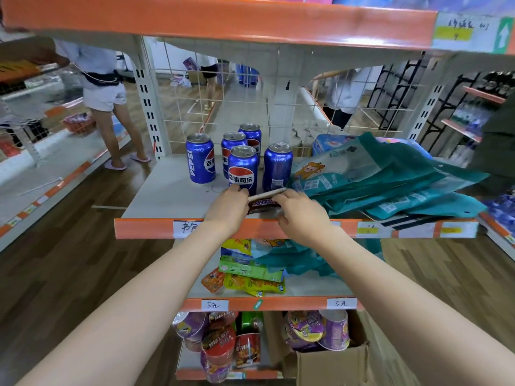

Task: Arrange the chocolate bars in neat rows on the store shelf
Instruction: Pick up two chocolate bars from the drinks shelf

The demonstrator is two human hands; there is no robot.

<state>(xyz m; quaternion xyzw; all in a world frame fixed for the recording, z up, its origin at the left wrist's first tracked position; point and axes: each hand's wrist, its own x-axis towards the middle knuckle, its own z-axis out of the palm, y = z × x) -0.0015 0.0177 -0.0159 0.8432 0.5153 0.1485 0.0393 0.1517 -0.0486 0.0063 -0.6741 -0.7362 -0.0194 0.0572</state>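
Two hands hold the chocolate bars (263,202) at the shelf (167,190) front: left hand (227,203) and right hand (299,210) each pinch one end, long axis running left-right, cans (242,169) just behind.

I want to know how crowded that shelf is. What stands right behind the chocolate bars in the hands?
Five blue Pepsi cans stand upright behind the chocolate bars, with teal snack bags to the right. Both hands cover the bars' ends and the shelf beneath.
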